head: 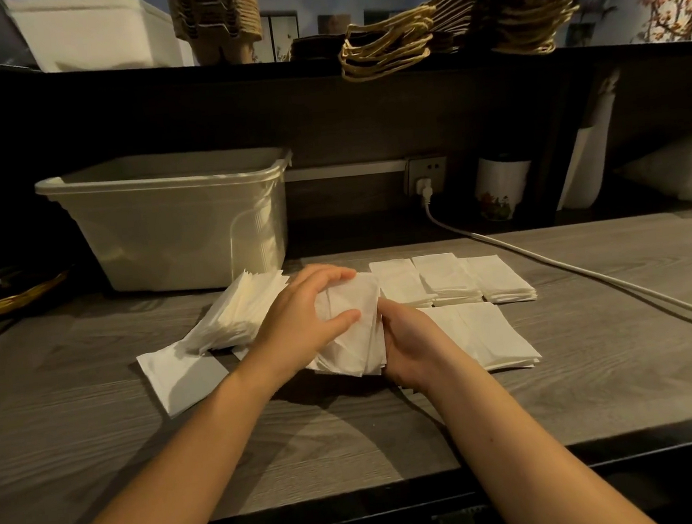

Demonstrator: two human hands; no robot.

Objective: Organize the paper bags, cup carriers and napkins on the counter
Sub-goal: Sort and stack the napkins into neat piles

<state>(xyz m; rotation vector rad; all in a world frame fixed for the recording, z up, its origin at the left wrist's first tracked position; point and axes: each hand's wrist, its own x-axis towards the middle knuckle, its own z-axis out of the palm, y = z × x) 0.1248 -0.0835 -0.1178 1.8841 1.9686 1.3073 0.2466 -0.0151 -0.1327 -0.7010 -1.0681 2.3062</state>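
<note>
- The napkins looked partly sorted: three squared stacks (451, 279) stood side by side at the back of the counter (601, 385). A broader front stack (491, 336) lay just before them.
- A bundle (352, 341) of napkins was held between both hands near the middle of the counter. Its sheets were not yet flush at the lower edge.
- The left hand (298, 313) gripped the bundle from the top. Its fingers (333, 275) were curled over the far edge and its thumb pressed on the face.
- The right hand (412, 348) clasped the bundle's right edge. Its fingers were wrapped behind the paper and mostly hidden.
- To the left, a loose pile (239, 310) sat fanned and uneven in front of the tub (163, 220). One napkin (177, 375) lay flat beside it, a corner tucked under the pile.
- By my judgement the napkin work was past halfway. The bundle needed squaring and setting beside the stacks, and the pile and the napkin remained.
- The bags (481, 16) lay heaped and tilted on the shelf (190, 72) above, with their handles drooping over its edge. They looked unsorted.
- The carriers (215, 16) stood in a column on the same shelf, its top out of view. I could not tell whether they needed more tidying.
</note>
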